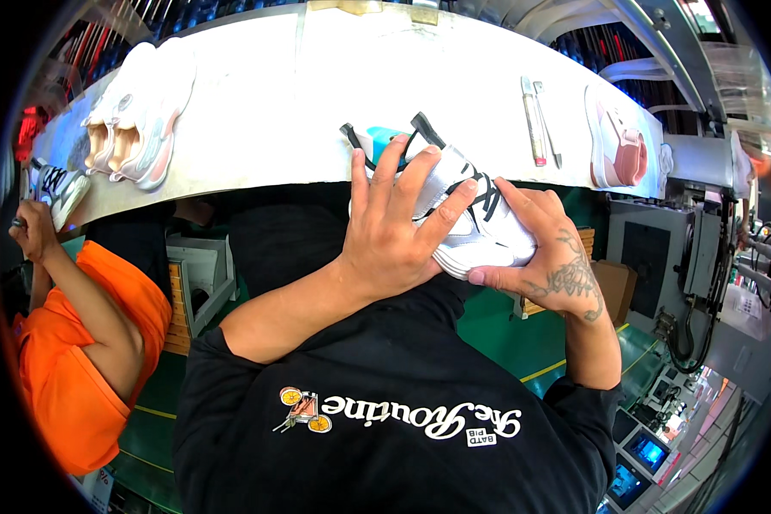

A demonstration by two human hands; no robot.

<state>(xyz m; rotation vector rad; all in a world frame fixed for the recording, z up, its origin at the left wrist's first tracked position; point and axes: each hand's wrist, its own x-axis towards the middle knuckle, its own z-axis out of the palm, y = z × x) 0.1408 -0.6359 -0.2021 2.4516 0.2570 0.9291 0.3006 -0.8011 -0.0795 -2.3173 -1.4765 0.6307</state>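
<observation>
A white and silver sneaker point(475, 230) with black laces and a black-edged collar is tilted between my hands at the table's near edge. A turquoise patch shows inside its opening. My left hand point(394, 214) lies across its side and laces with the fingers spread, the thumb mostly hidden behind the shoe. Around the toe end, my right hand point(548, 244) grips with its fingers on one side and the thumb by the sole.
The white table point(257, 94) curves ahead. Pale shoes point(133, 120) stand at left, a white and pink shoe point(615, 141) at right, near a pen-like tool point(534, 124) and a thin tool point(548, 127). On the far left, a person in orange point(94, 343) holds another sneaker point(57, 188).
</observation>
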